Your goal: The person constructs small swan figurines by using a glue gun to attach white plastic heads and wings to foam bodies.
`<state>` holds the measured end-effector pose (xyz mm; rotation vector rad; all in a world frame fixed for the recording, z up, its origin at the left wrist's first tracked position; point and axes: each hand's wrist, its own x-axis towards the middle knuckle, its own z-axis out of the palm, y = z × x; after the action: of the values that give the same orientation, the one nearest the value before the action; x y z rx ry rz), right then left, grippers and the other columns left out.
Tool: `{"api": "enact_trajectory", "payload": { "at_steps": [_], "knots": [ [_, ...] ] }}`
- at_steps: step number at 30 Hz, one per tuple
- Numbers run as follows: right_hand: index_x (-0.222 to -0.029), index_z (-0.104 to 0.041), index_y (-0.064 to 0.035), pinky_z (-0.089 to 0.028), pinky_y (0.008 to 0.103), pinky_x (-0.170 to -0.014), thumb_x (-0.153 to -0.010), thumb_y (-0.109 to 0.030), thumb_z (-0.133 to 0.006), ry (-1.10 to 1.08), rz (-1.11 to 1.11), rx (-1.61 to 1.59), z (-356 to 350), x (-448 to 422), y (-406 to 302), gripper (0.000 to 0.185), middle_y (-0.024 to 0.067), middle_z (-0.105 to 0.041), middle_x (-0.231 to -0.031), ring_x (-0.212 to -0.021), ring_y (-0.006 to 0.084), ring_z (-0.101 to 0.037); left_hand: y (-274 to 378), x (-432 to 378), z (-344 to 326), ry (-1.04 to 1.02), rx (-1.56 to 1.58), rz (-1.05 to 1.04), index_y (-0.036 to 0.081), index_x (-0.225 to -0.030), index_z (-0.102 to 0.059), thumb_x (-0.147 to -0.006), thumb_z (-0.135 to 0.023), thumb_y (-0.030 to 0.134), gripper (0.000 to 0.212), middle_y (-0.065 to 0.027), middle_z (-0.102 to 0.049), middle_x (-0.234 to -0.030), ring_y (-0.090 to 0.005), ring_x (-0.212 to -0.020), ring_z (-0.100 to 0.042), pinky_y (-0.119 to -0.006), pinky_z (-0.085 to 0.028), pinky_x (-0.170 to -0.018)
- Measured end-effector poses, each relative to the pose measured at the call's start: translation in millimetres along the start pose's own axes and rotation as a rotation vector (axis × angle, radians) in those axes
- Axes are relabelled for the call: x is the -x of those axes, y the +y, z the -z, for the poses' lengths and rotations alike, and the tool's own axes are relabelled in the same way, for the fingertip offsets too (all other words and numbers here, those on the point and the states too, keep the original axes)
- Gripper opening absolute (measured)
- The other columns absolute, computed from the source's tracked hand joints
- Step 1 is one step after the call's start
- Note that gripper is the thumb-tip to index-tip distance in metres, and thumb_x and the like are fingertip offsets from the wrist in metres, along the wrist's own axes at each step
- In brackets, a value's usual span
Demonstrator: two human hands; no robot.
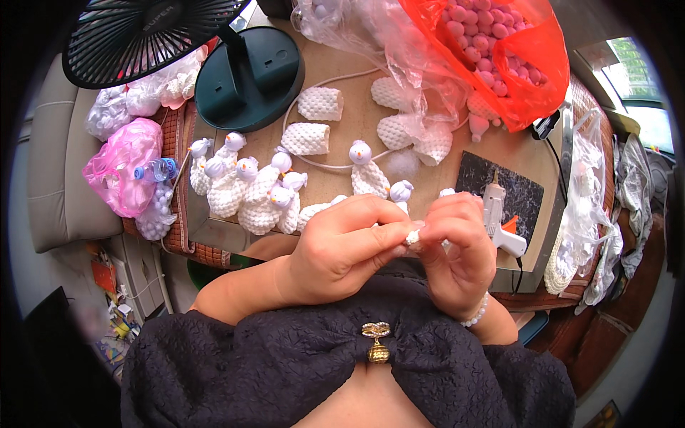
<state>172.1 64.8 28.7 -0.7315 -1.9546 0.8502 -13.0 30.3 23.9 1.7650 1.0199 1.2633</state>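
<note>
My left hand [350,249] and my right hand [457,251] meet near the table's front edge, fingertips pinching a small white knitted piece [412,237] between them. Most of that piece is hidden by the fingers. Just beyond my hands, a white crocheted body with a round snowman head [360,153] lies on the table, and another snowman head [401,191] is beside it. Several crocheted snowman figures [257,192] are grouped left of my hands. To the right of my right hand, a white hot glue gun [503,224] with an orange trigger rests on a black marbled board [471,170].
A dark green fan base [249,80] stands at the back left. White crocheted tubes [320,104] lie beyond the figures, among a white cable. A red plastic bag [551,64] of pink balls is at the back right. Pink and clear bags [128,166] sit at the left.
</note>
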Motion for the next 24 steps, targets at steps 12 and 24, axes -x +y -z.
{"api": "enact_trajectory", "payload": {
  "at_steps": [12, 24],
  "knots": [
    [-0.098, -0.062, -0.0018, -0.044, 0.0334, -0.078, -0.079, -0.007, -0.076, -0.048, -0.309, -0.540, 4, 7, 5, 0.025, 0.0090, -0.064, -0.091, -0.084, 0.0243, -0.058, -4, -3, 15, -0.056, 0.046, -0.116, -0.001, -0.091, -0.068, -0.072, -0.071, -0.006, 0.020, -0.0113, -0.065, -0.088, -0.0251, -0.075, -0.063, -0.034, -0.048, -0.066],
    [-0.092, -0.063, -0.0071, -0.038, 0.0332, -0.071, -0.073, -0.003, -0.075, -0.123, -0.026, -0.054, 6, -8, -11, 0.023, 0.0036, -0.063, -0.082, -0.075, 0.0221, -0.058, -2, 1, 10, -0.016, 0.089, -0.030, -0.003, -0.092, -0.068, -0.076, -0.069, -0.006, 0.016, -0.0112, -0.064, -0.086, -0.0238, -0.074, -0.060, -0.033, -0.048, -0.065]
  ]
}}
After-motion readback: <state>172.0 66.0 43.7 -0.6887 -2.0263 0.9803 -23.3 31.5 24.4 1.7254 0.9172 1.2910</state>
